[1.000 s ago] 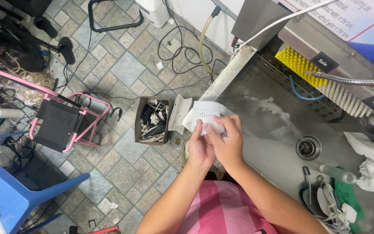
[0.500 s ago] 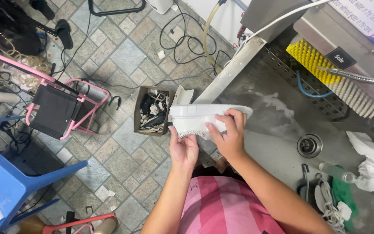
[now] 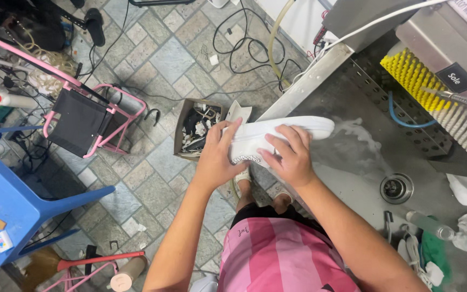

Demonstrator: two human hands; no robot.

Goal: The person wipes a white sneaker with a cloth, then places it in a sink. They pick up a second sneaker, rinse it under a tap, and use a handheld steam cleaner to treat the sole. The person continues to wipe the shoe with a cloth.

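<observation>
Head cam: left hand (image 3: 216, 158) & right hand (image 3: 290, 157) both grip smooth white shoe (image 3: 277, 132) over wet steel sink (image 3: 352, 178).

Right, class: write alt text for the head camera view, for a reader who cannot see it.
Both hands, left and right, hold a white shoe sole-up at the edge of a wet steel sink. A yellow brush roller sits at the sink's back, a cardboard box of odds and ends on the tiled floor.
</observation>
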